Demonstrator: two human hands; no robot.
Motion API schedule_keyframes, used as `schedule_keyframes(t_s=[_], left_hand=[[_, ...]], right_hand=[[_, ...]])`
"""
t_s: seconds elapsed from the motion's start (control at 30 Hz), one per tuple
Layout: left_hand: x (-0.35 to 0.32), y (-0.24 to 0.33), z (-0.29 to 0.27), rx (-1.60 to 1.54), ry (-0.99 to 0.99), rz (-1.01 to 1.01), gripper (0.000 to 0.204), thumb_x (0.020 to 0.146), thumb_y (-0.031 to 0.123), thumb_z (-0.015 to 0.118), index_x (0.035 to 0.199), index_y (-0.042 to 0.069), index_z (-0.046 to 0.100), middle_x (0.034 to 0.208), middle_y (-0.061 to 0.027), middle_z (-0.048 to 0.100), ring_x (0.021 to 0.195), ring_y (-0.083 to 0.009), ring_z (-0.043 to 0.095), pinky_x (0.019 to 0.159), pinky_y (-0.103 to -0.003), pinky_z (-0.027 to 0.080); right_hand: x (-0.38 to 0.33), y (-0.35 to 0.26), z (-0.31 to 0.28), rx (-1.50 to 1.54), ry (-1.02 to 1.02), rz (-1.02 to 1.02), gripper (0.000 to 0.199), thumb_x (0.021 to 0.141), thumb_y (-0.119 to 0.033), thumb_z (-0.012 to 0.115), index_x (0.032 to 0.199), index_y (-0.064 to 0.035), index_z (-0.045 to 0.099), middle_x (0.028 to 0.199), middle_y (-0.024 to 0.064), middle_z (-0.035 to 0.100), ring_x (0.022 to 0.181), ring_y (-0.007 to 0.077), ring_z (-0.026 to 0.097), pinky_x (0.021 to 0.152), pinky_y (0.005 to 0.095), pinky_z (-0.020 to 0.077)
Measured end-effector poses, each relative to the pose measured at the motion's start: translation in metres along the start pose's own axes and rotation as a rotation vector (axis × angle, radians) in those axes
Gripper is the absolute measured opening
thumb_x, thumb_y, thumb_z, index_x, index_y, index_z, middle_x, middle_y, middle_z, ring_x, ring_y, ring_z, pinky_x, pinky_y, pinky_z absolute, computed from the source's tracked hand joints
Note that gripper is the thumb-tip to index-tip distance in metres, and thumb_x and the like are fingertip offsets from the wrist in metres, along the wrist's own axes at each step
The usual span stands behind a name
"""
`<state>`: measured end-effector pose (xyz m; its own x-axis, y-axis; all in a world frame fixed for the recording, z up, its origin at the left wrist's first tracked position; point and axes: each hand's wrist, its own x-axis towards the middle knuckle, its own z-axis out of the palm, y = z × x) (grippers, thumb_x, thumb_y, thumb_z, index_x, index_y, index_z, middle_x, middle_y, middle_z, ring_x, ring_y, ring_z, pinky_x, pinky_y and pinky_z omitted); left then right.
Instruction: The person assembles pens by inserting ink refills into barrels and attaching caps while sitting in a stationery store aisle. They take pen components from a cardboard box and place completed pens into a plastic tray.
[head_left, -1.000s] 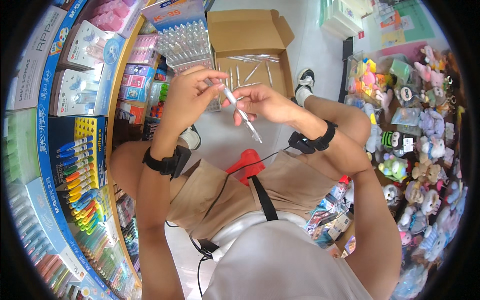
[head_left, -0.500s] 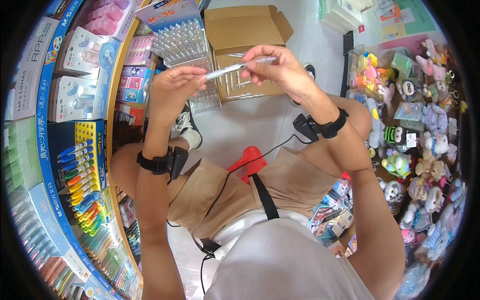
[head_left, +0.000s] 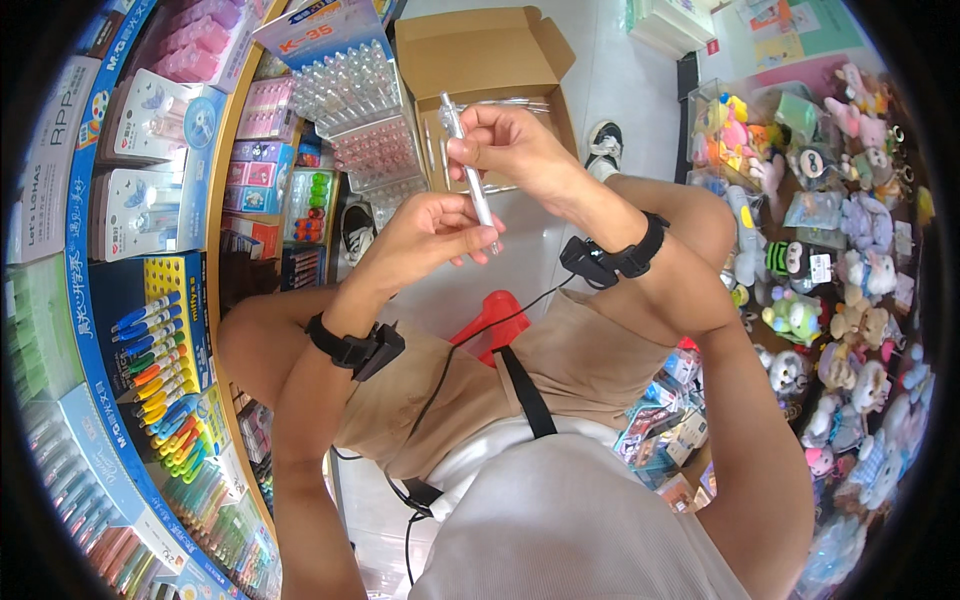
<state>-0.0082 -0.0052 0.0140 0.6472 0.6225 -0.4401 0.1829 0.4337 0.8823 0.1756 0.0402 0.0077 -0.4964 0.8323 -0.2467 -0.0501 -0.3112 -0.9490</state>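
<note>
Right hand (head_left: 510,145): fingers pinched on the upper part of a slim clear pen (head_left: 468,165), thumb and forefinger closed around the barrel. Left hand (head_left: 430,232): curled, fingertips closed on the lower end of the same pen. The pen runs tilted between both hands, its top end standing free just above the right hand, its lower tip at the left fingertips. Each wrist carries a black band, with a cable running down from the right one.

Just beyond both hands: an open cardboard box (head_left: 480,55) on the floor, with more pens lying inside.

Left of the left hand: a shelf rack (head_left: 225,200) holding clear pen trays, boxed items and coloured markers.

Right of the right hand, well apart: a display of plush toys (head_left: 850,290).
</note>
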Motion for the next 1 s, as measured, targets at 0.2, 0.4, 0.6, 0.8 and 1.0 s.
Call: schedule_keyframes(t_s=[0.2,0.4,0.6,0.8,1.0], left_hand=[[0.000,0.001,-0.004,-0.018,-0.014,0.039,0.025,0.091,0.020,0.061,0.108,0.004,0.067,0.090,-0.0033,0.070,0.074,-0.0088,0.062,0.065,-0.023,0.046],[-0.002,0.004,-0.004,-0.054,-0.055,0.063,0.027,0.091,0.018,0.059,0.114,0.004,0.064,0.092,-0.0047,0.070,0.075,-0.0096,0.062,0.065,-0.023,0.046],[-0.001,0.003,-0.006,-0.049,-0.037,0.076,0.026,0.091,0.019,0.059,0.112,0.004,0.063,0.093,-0.0050,0.070,0.077,-0.0092,0.062,0.066,-0.023,0.046],[0.000,-0.002,-0.006,-0.075,-0.006,0.073,0.023,0.089,0.022,0.062,0.105,0.005,0.064,0.093,-0.0057,0.070,0.080,-0.0093,0.063,0.066,-0.024,0.046],[-0.002,-0.002,-0.004,-0.072,0.025,0.054,0.022,0.087,0.022,0.066,0.100,0.004,0.064,0.089,-0.0052,0.070,0.078,-0.0094,0.063,0.066,-0.023,0.046]], right_hand=[[-0.001,-0.009,-0.002,0.165,-0.003,-0.051,0.020,0.096,-0.021,0.056,0.108,-0.0055,0.057,0.087,0.0060,0.067,0.083,0.0114,0.063,0.077,0.0286,0.0482],[0.000,-0.004,-0.004,0.099,-0.013,-0.084,0.031,0.096,-0.014,0.053,0.126,-0.0068,0.047,0.091,0.0084,0.068,0.082,0.0124,0.063,0.076,0.0286,0.0502],[-0.005,-0.012,0.000,0.109,-0.032,-0.154,0.046,0.096,-0.006,0.049,0.140,-0.0121,0.035,0.098,0.0104,0.067,0.080,0.0137,0.064,0.075,0.0289,0.0513],[-0.005,-0.012,0.000,0.137,-0.074,-0.150,0.047,0.096,-0.005,0.048,0.141,-0.0109,0.034,0.098,0.0105,0.066,0.080,0.0147,0.064,0.077,0.0294,0.0505],[-0.003,-0.009,-0.001,0.236,-0.148,-0.151,0.046,0.096,-0.005,0.049,0.139,-0.0104,0.034,0.099,0.0109,0.065,0.082,0.0161,0.063,0.078,0.0299,0.0497]])
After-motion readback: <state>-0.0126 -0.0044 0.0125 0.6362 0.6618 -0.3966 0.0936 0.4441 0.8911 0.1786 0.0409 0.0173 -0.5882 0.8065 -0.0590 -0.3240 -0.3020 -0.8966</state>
